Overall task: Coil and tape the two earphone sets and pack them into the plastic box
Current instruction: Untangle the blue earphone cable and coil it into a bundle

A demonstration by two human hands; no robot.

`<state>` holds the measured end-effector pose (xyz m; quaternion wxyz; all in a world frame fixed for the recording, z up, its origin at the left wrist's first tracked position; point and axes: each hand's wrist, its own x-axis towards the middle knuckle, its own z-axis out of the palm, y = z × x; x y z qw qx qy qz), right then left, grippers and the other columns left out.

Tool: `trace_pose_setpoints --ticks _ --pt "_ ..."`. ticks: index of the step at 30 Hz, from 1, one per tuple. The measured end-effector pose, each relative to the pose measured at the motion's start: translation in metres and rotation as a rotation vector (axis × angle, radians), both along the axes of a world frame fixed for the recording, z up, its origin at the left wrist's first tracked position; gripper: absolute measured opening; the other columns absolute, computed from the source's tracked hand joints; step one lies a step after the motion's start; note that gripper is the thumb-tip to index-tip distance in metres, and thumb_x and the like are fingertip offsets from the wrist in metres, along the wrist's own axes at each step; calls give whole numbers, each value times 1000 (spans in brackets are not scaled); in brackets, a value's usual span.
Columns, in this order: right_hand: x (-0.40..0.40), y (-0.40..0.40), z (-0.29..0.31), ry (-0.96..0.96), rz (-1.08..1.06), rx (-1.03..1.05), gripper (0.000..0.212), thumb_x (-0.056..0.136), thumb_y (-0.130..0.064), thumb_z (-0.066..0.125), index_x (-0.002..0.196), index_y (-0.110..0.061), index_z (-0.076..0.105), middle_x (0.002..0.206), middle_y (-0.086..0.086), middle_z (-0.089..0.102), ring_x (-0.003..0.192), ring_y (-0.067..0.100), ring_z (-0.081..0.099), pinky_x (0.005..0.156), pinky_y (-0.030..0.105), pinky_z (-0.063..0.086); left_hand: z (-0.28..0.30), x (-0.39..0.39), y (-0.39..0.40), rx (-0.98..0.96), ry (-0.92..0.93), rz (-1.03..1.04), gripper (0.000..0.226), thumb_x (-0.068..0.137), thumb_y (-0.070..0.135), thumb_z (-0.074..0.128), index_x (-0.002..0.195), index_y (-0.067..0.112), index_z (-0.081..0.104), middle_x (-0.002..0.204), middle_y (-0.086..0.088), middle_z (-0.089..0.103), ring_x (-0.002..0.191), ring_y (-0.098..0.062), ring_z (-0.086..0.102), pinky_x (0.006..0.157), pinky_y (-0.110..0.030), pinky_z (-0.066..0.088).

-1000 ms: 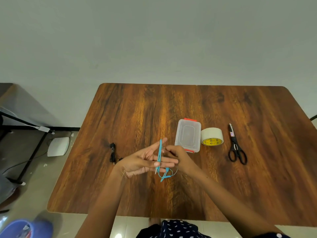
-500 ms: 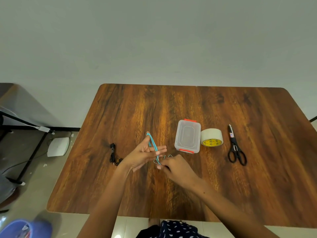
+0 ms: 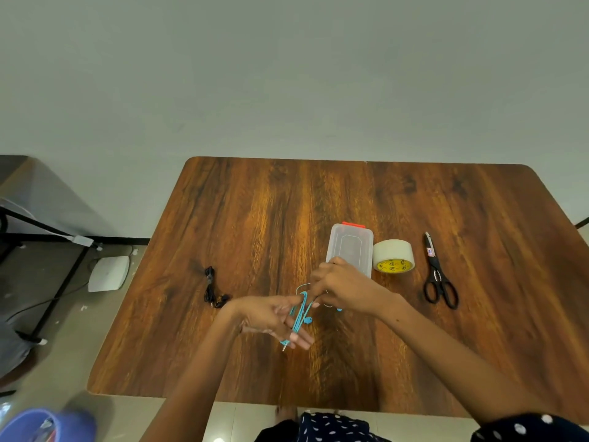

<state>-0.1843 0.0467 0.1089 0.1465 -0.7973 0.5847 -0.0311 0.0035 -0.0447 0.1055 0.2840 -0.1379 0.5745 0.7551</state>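
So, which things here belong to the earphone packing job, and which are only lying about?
For the job:
- blue earphones, wound on the left hand, pinched by the right hand
- black earphones
- plastic box
- tape
- scissors

Lying about:
- white device on the floor
- blue tub

Blue earphones (image 3: 301,311) looped over left hand (image 3: 274,319), right hand (image 3: 342,283) pinching cord, wooden table (image 3: 261,218)

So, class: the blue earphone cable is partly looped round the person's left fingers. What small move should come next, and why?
Probably one more turn: the right hand pinches slack cable, and loose blue earphones still dangle from the left hand. The tape roll lies untouched.
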Motion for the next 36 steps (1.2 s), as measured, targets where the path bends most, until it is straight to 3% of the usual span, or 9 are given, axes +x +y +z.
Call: trace_pose_setpoints --ticks 3,8,14,16,18,21,24,29,36 --pt "-12 -3 6 17 -20 -46 22 92 -27 53 108 -28 69 106 -7 64 104 14 51 84 28 26 0 3 3 14 3 -72 75 91 -17 44 148 22 14 138 -35 43 127 -40 48 101 -38 45" --pt "-28 -9 6 -64 -127 -115 27 95 -26 53 117 -29 67 107 -6 67 101 14 54 80 27 23 -5 8 16 243 138 -89 88 92 -15 41 151 29 -6 140 -40 34 119 -20 59 103 -34 44" --pt "-18 -2 -21 -252 -224 -40 26 93 -16 55 113 -21 69 99 2 71 90 18 63 80 30 43 -7 5 12 397 342 95 81 92 -5 51 151 36 11 139 -28 46 126 -28 53 102 -33 45" --pt "-11 4 -30 -343 -281 -46 20 92 -11 56 103 -14 72 92 5 73 80 18 66 70 31 49 -8 10 4 391 341 200 78 92 -4 52 150 35 16 138 -25 48 128 -30 51 101 -33 45" --pt "-5 10 -37 -382 -339 -80 17 91 -9 56 97 -12 72 88 4 74 72 14 65 63 22 45 -11 13 0 383 315 229 78 92 -3 54 149 35 18 139 -26 47 129 -31 49 102 -34 45" --pt "-5 11 -41 -397 -462 -108 23 93 -13 53 106 -19 72 98 -5 74 84 10 68 66 11 43 -17 13 4 383 279 190 77 92 -4 53 149 35 19 140 -26 47 131 -33 47 101 -34 45" --pt "-10 7 -39 -328 -504 -133 24 96 -19 52 111 -21 70 106 -6 73 95 13 67 74 20 46 -21 11 12 427 257 151 75 92 -5 52 149 34 22 139 -25 47 130 -31 48 99 -32 46" --pt "-15 4 -38 -286 -553 -197 22 95 -19 54 108 -20 71 103 -2 74 90 17 68 66 14 38 -16 9 17 438 224 205 74 90 0 58 149 26 21 139 -31 41 127 -29 51 97 -30 48" --pt "-7 5 -45 -333 -517 -130 24 95 -16 52 110 -19 70 105 -4 73 91 14 68 76 28 55 -7 0 21 461 265 148 76 90 0 57 149 30 20 138 -27 46 123 -23 56 97 -28 49"
